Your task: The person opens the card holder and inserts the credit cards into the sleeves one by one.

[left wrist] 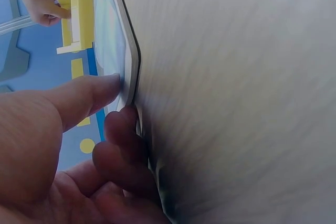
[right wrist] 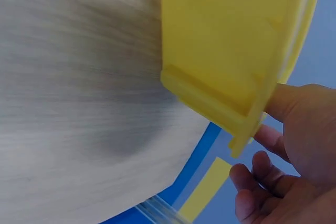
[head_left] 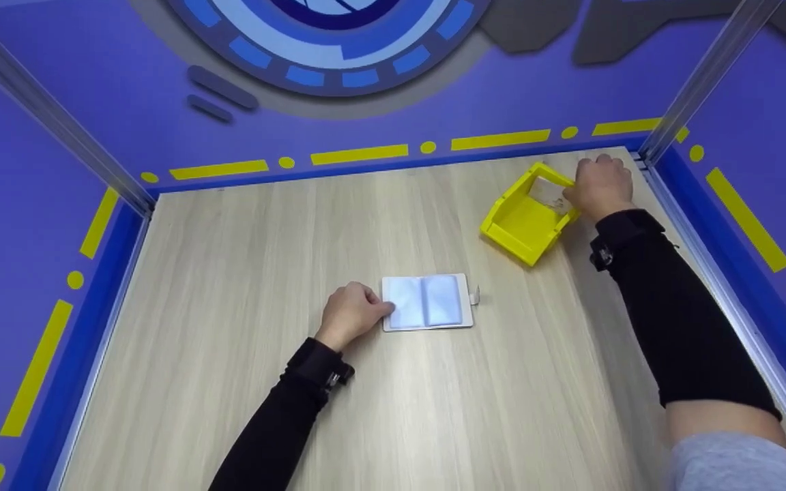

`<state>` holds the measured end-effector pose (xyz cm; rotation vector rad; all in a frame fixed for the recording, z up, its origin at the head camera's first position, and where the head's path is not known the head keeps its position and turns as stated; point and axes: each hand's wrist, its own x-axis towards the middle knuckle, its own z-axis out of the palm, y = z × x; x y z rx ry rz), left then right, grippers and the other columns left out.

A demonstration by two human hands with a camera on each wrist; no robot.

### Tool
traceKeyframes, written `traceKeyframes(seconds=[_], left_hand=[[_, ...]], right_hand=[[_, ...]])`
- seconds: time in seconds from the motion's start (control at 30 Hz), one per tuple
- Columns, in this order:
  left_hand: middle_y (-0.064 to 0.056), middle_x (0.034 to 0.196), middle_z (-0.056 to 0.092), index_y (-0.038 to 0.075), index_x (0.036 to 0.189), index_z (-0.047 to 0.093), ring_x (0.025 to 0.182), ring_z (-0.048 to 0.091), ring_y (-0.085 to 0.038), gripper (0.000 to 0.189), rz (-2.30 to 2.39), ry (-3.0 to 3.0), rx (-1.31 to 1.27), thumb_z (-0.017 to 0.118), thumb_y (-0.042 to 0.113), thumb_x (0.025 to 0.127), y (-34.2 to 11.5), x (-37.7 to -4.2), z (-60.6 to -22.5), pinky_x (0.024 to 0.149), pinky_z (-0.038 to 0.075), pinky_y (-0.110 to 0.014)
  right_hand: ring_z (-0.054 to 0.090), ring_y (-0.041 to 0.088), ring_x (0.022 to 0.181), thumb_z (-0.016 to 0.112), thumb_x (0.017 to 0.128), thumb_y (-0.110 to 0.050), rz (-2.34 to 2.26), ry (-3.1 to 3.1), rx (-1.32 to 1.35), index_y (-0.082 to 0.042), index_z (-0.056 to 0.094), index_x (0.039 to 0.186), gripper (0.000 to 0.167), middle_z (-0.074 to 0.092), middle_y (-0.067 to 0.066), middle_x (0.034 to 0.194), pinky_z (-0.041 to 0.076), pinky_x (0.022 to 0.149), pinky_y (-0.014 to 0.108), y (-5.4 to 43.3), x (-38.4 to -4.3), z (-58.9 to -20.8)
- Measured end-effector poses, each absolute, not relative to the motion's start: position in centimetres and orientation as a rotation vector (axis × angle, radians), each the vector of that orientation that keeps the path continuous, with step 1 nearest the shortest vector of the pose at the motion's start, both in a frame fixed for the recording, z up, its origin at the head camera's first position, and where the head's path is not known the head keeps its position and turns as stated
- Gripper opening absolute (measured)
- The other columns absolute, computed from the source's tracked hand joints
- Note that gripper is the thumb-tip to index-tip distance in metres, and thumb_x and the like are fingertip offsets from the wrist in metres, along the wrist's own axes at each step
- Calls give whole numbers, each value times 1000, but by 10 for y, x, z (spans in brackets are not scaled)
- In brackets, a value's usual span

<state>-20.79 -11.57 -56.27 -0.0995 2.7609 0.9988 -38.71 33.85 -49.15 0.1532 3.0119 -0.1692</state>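
Observation:
A small card holder (head_left: 427,301) lies spread open on the table, with pale blue-white clear sleeves and a light cover. Its snap tab (head_left: 475,296) sticks out to the right. My left hand (head_left: 353,314) pinches its left edge, thumb on top and curled fingers against the underside at the table. At the back right is a yellow storage bin (head_left: 522,217) with a pale printed card (head_left: 548,195) inside. My right hand (head_left: 601,184) grips the bin's rear corner, its thumb over the rim beside the card. The bin's wall hides those fingertips in the right wrist view.
A wood-grain table (head_left: 243,259) carries everything. A blue back wall (head_left: 366,129) with yellow markings stands behind the bin, and side walls enclose the table left and right. Metal posts (head_left: 700,88) rise at the back corners.

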Motion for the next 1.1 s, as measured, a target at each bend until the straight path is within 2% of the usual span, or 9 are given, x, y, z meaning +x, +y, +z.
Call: traceKeyframes(seconds=[0.2, 0.47, 0.63, 0.77, 0.9, 1.1], left_hand=[[6, 73, 67, 17, 76, 77, 69, 59, -16, 29, 988, 2747, -116, 88, 39, 91, -116, -208, -563, 64, 43, -29], [5, 73, 67, 17, 75, 76, 70, 60, -17, 30, 992, 2744, -114, 88, 40, 91, -115, -205, -565, 64, 43, -30], [5, 74, 67, 18, 74, 75, 70, 60, -17, 31, 989, 2737, -134, 88, 41, 91, -115, -206, -564, 65, 43, -30], [4, 76, 67, 18, 75, 75, 72, 61, -18, 31, 986, 2745, -138, 88, 40, 91, -117, -208, -563, 66, 43, -30], [4, 76, 67, 17, 74, 75, 72, 61, -19, 30, 984, 2755, -127, 87, 39, 91, -116, -209, -563, 67, 43, -30], [5, 74, 67, 17, 75, 76, 71, 60, -18, 30, 990, 2749, -122, 88, 39, 91, -115, -209, -562, 66, 43, -31]], right_hand=[[58, 50, 114, 65, 106, -21, -190, 3059, 101, 11, 73, 119, 35, 64, 31, 118, 48, 108, 65, 336, -384, -483], [66, 51, 117, 64, 107, -18, -348, 3044, 37, 8, 78, 123, 34, 72, 33, 127, 53, 102, 65, 334, -373, -465], [67, 52, 111, 62, 108, -19, -462, 3075, -49, 7, 80, 118, 33, 76, 33, 121, 54, 96, 64, 328, -361, -444], [67, 48, 107, 61, 109, -22, -582, 3082, -109, 5, 81, 119, 35, 77, 31, 119, 54, 87, 54, 313, -350, -430], [66, 39, 105, 59, 112, -28, -714, 2970, -50, 1, 78, 128, 38, 76, 26, 123, 54, 81, 43, 290, -334, -424], [62, 27, 89, 62, 112, -28, -860, 2788, -125, -5, 81, 122, 32, 78, 18, 113, 49, 72, 34, 256, -304, -431]])
